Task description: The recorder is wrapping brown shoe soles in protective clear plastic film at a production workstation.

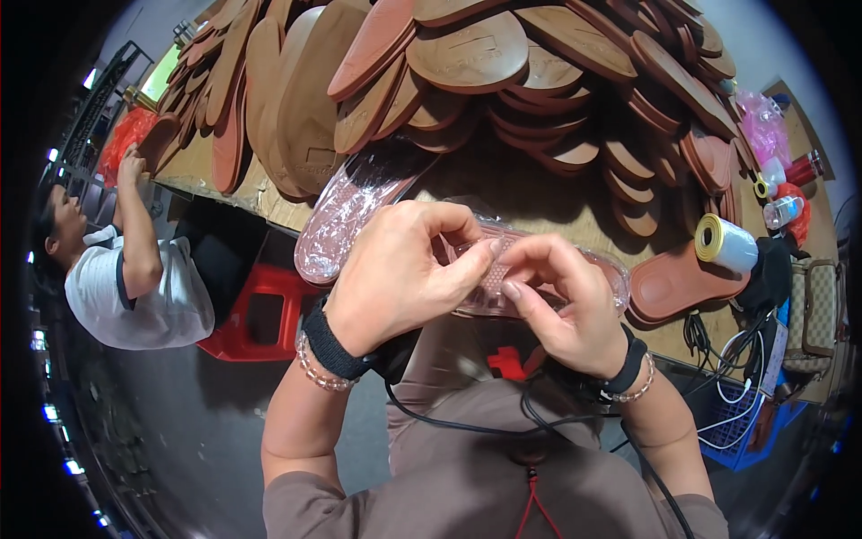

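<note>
In front of my body at the table edge lies a reddish-brown shoe sole (pixel 612 272) covered in clear plastic film (pixel 492 289). My left hand (pixel 404 269) is closed over its left part, thumb and forefinger pinching the film. My right hand (pixel 575 310) is curled at the sole's near side, with thumb and forefinger closed on the film close to the left fingertips. Some of the film is hidden under the fingers. Left of my left hand rests another film-wrapped sole (pixel 337 225), shiny and creased.
Tall piles of brown soles (pixel 471 54) cover the table's far side. To the right are an unwrapped sole (pixel 673 283), a film roll (pixel 725 242), tangled cables (pixel 718 346) and a blue basket (pixel 732 440). A co-worker (pixel 135 269) works at left near a red stool (pixel 260 314).
</note>
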{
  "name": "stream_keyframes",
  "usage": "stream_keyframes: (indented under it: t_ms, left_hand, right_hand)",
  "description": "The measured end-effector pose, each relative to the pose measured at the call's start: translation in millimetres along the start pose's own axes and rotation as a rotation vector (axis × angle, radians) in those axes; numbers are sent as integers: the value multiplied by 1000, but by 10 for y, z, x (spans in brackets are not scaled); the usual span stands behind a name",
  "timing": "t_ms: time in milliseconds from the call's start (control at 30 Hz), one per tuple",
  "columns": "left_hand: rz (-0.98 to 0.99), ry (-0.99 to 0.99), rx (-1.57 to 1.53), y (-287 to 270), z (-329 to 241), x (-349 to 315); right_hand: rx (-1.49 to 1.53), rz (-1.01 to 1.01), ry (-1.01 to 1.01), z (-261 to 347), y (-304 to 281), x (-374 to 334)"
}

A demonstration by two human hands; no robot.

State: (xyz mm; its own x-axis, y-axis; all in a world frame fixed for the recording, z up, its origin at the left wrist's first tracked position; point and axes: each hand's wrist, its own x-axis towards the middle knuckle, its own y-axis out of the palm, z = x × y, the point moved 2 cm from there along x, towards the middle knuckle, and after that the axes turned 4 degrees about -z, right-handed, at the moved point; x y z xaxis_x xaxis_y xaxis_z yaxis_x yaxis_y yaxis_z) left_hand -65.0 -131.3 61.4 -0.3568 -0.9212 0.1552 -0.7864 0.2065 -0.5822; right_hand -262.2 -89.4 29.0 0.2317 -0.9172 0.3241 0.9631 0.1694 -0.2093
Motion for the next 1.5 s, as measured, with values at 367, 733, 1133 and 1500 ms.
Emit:
stream_keyframes:
  t_ms: [367,733,1133,1500]
  left_hand:
    - [-97,132,212,1,-96,-76]
    - [-306,-36,149,83,-151,-566]
    - [-300,-79,43,225,-150,-509]
    - [-283,-33,-57,187,-159,-539]
  right_hand:
    - [265,8,333,-82,60,62]
    - [263,-40,317,-142,96,69]
    - [121,-51,204,-150,64,68]
    - [-49,-8,201,-118,38,104]
